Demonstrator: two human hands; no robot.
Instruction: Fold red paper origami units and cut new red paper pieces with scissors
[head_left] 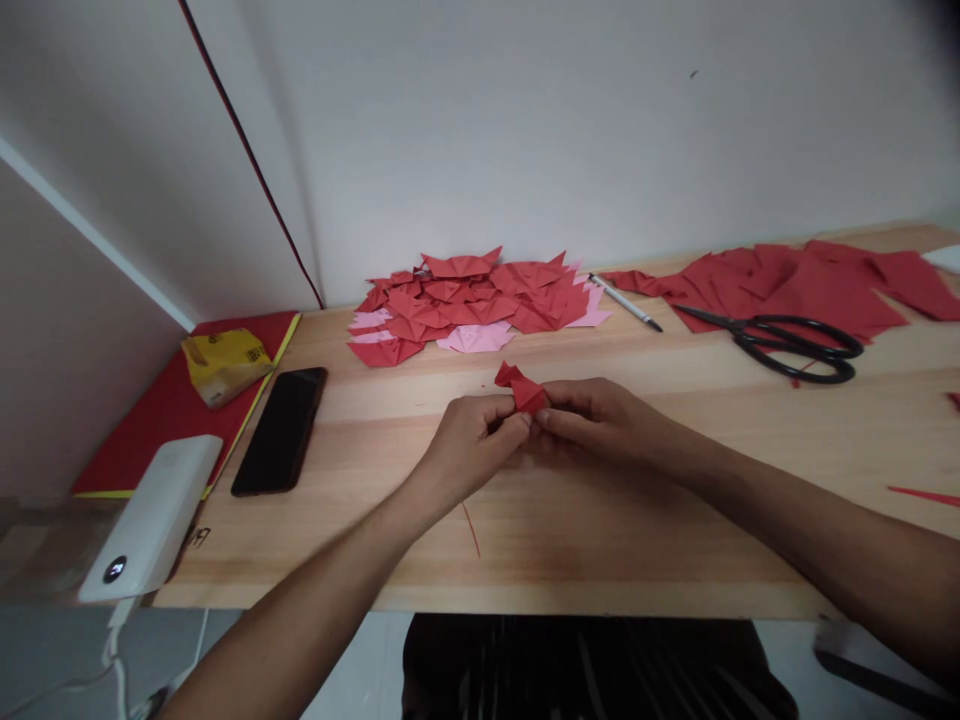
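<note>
While my left hand (480,425) and my right hand (596,415) meet near the centre of the view, they share one small piece of folded red paper (529,396), held a little above the bench (360,565) or on it, I cannot tell which. The fingers of the left hand are pinched nearly together on its lower left side; the right thumb and forefinger are closed in the same manner on its right side. The remaining fingers are curled and partly hidden from me. A pointed end of the paper stands free toward eleven o'clock.

Taking this paper as the middle of my clock, I find at eleven a pile of folded red and pink paper shapes (469,300), lying along the wall. Between one and two o'clock lies a pen (627,304), and at two, the loose red paper (814,285). Black-handled scissors (799,347) lie between two and three, with their tip at the edge of that paper. One thin red strip (472,530) is at seven o'clock, another red sliver (924,495) between three and four.

At nine o'clock I see a dark phone (279,432), and beyond it a red folder (150,430), which carries a yellow packet (227,366). Between eight and nine, a white power bank (154,515) overlaps the folder, with a white cable (118,640) at its near end.
</note>
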